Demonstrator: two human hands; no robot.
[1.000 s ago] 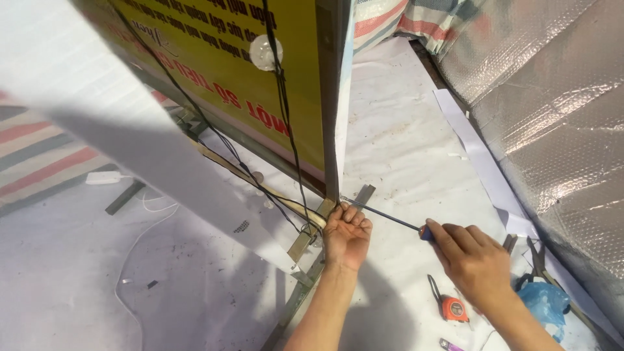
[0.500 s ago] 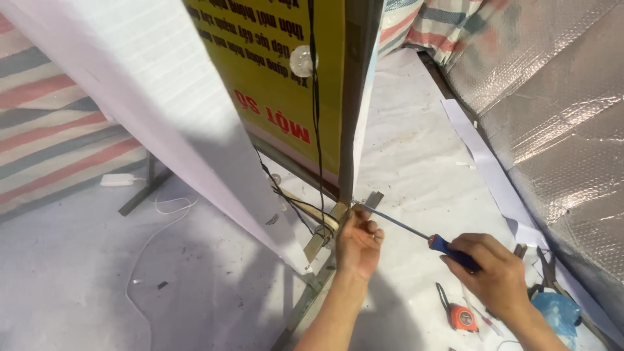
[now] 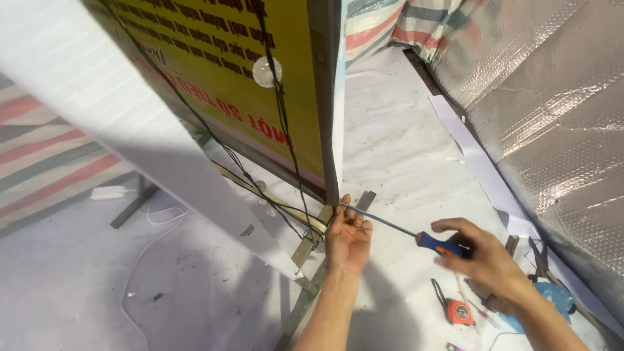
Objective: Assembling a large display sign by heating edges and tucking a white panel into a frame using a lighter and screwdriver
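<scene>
Screwdriver tip steadied at the sign's bottom corner

Going left to right: well left of our hands a white cord (image 3: 153,244) trails over the sheeted floor (image 3: 78,286); just left of the left hand, black wires (image 3: 279,130) run down the yellow sign (image 3: 214,78) to the frame post (image 3: 327,117). Our left hand (image 3: 348,237) is curled at the post's foot, fingertips pinched near the tip of the screwdriver (image 3: 403,229); whether it grips a screw we cannot tell. The thin steel shaft slants right to the handle, which our right hand (image 3: 484,260) holds in a loose finger grip. We judge the driver light, stiff and apt to slip off, so best held by the handle with the tip guided. Under the right hand lies a tape measure (image 3: 458,312).
</scene>
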